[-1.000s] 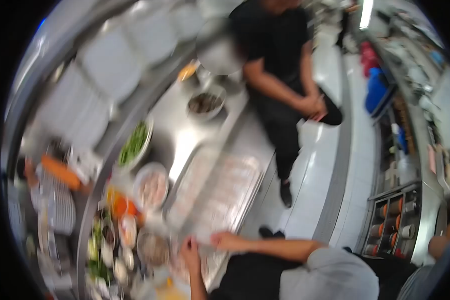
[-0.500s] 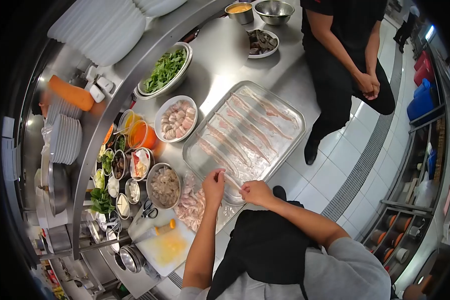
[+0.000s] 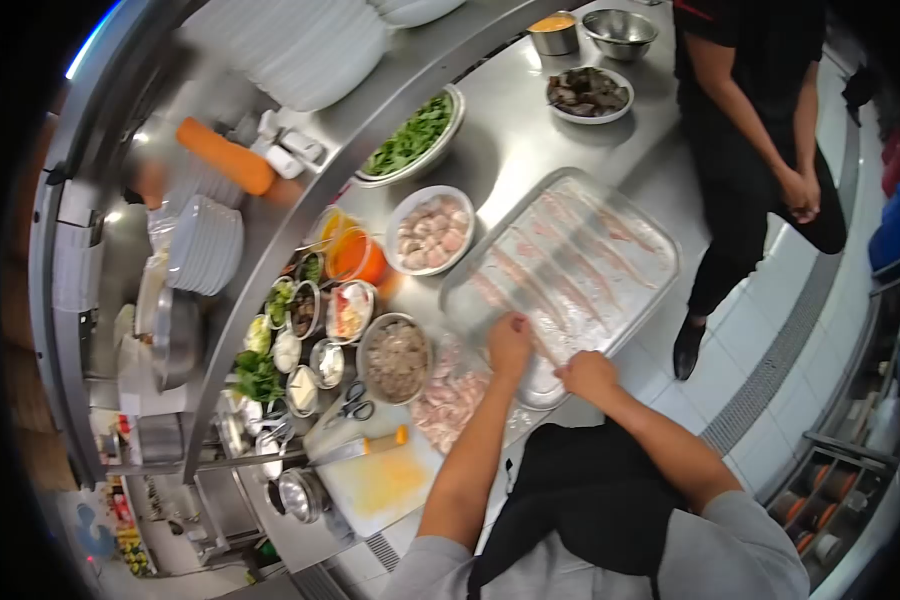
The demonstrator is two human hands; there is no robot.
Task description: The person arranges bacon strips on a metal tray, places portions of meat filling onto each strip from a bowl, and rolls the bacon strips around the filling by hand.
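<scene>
My left hand [image 3: 511,342] and my right hand [image 3: 587,376] are both closed over the near end of a metal tray [image 3: 454,312]. Between them stretches a thin pale strip of raw meat or fish [image 3: 545,350], with one end pinched in each hand. Several similar strips [image 3: 572,250] lie side by side in the tray, under a shiny clear film. Left of my left hand, a heap of pale raw pieces [image 3: 448,405] lies on the steel counter, close to a bowl of greyish pieces [image 3: 397,360].
A cutting board [image 3: 380,490] holds a yellow-handled knife [image 3: 365,445], with scissors [image 3: 353,403] near it. Small ingredient tubs, a bowl of pale rolls [image 3: 432,230] and a bowl of greens [image 3: 410,137] line the shelf side. Another person [image 3: 750,130] stands beyond the tray, hands clasped.
The view has shifted, so the counter and tray appear farther right. Since half a second ago my hands have moved slightly with the strip still between them, over the tray's near end.
</scene>
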